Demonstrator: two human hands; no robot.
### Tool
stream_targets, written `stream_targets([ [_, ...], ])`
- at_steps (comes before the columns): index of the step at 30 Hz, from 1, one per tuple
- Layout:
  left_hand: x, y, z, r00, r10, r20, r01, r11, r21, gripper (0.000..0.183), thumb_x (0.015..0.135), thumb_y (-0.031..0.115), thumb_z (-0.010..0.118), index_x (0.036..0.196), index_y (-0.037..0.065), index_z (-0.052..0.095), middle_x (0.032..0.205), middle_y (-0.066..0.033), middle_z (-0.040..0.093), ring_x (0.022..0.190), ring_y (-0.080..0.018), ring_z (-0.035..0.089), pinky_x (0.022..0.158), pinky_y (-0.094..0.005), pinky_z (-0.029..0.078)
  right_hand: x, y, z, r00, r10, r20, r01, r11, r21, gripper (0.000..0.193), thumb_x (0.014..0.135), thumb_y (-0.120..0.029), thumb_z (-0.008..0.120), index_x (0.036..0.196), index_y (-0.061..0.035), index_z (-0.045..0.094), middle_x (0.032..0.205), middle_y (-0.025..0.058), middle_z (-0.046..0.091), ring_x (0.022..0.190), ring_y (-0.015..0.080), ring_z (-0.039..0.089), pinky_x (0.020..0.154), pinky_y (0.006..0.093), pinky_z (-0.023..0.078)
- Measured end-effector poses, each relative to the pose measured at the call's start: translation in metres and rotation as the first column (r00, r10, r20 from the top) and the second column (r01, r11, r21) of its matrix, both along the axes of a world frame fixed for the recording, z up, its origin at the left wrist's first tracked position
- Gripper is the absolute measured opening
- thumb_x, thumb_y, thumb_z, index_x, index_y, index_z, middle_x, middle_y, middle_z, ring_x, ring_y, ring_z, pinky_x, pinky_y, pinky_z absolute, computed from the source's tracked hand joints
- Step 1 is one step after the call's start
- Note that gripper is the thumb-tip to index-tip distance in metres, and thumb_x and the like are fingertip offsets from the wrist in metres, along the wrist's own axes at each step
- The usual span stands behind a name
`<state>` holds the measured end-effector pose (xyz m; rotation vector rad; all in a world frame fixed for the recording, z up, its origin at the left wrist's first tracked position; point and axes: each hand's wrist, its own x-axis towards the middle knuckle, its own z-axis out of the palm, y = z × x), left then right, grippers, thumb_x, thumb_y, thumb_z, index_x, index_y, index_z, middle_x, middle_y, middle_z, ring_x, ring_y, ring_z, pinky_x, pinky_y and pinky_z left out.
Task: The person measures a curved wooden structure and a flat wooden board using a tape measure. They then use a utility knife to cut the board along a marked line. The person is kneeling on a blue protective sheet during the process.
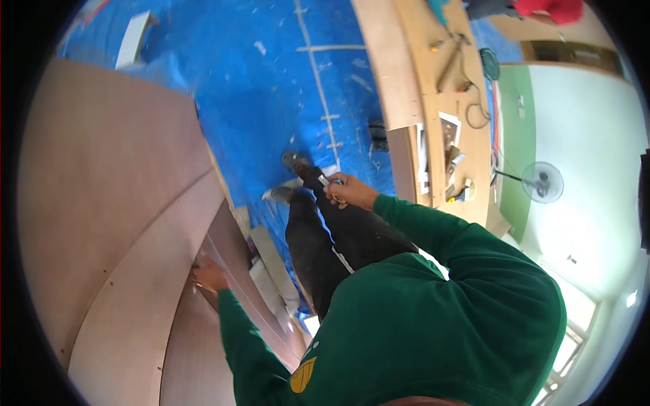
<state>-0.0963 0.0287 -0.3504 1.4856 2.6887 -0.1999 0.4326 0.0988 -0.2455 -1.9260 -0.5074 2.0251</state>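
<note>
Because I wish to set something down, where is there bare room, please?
Mostly bare: blue floor sheet between the large brown panel and pale taped line; also the workbench strip left of the tools. Crowded: workbench around those tools and the papers.

Held tool part-hidden, red garment cut off

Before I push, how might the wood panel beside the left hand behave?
The panel is probably stiff, since its face shows no creases or ripples. It may be heavy, being far larger than the left hand. Its smooth-looking face could slip under a flat grip.
</note>
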Motion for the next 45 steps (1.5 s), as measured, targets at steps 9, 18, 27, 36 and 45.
stream_targets([
  [9,0.305,0.057,0.169,-0.271,0.262,0.926,-0.172,0.934,-0.314,0.04,0.104,0.034,0.062,0.129,0.003,0.069,0.112,-0.0133,0.073,0.102,-0.0237,0.072,0.085,-0.0378,0.058,0.019,-0.015,0.126,0.927,0.288,0.239,-0.364,0.845,0.393,0.038,0.09,-0.027,0.076,0.118,-0.0027,0.068,0.103,0.0135,0.074,0.094,0.0222,0.072,0.08,0.0361,0.057],
  [18,0.34,0.06,0.178,-0.425,0.192,0.885,-0.074,0.967,-0.246,0.034,0.1,0.029,0.073,0.12,0.002,0.074,0.101,-0.0056,0.073,0.086,-0.0146,0.067,0.075,-0.0316,0.056,0.018,-0.011,0.134,0.829,0.427,0.361,-0.555,0.554,0.62,0.04,0.088,-0.021,0.075,0.12,0.0001,0.065,0.102,0.0159,0.072,0.094,0.0223,0.069,0.085,0.0378,0.055],
  [27,0.381,0.016,0.198,-0.161,0.41,0.898,-0.142,0.89,-0.432,0.058,0.096,0.05,0.073,0.133,0.005,0.066,0.119,-0.007,0.07,0.092,-0.017,0.068,0.077,-0.0342,0.057,0.065,0.017,0.136,0.61,0.732,0.302,-0.692,0.308,0.653,0.04,0.087,-0.019,0.076,0.12,0.0011,0.064,0.102,0.0203,0.073,0.091,0.0298,0.071,0.083,0.0398,0.056],
  [36,0.2,-0.004,0.371,0.888,0.391,0.243,-0.423,0.484,0.767,0.036,0.092,0.034,0.079,0.105,0.0,0.076,0.09,-0.0203,0.075,0.082,-0.0344,0.071,0.076,-0.0467,0.055,0.1,0.087,0.11,0.411,0.811,0.415,-0.84,0.16,0.519,0.04,0.087,-0.02,0.076,0.119,0.0007,0.064,0.102,0.0228,0.074,0.097,0.0366,0.074,0.083,0.0428,0.057],
  [45,0.055,0.041,0.475,0.625,0.684,-0.377,-0.107,0.553,0.826,0.116,0.091,0.073,0.061,0.166,0.002,0.01,0.167,-0.0373,-0.011,0.155,-0.0523,-0.014,0.12,-0.0715,0.001,0.17,0.162,0.018,0.255,0.776,0.577,-0.967,0.215,0.138,0.041,0.086,-0.029,0.073,0.111,0.0025,0.066,0.101,0.0231,0.073,0.098,0.0423,0.071,0.085,0.0477,0.055],
])
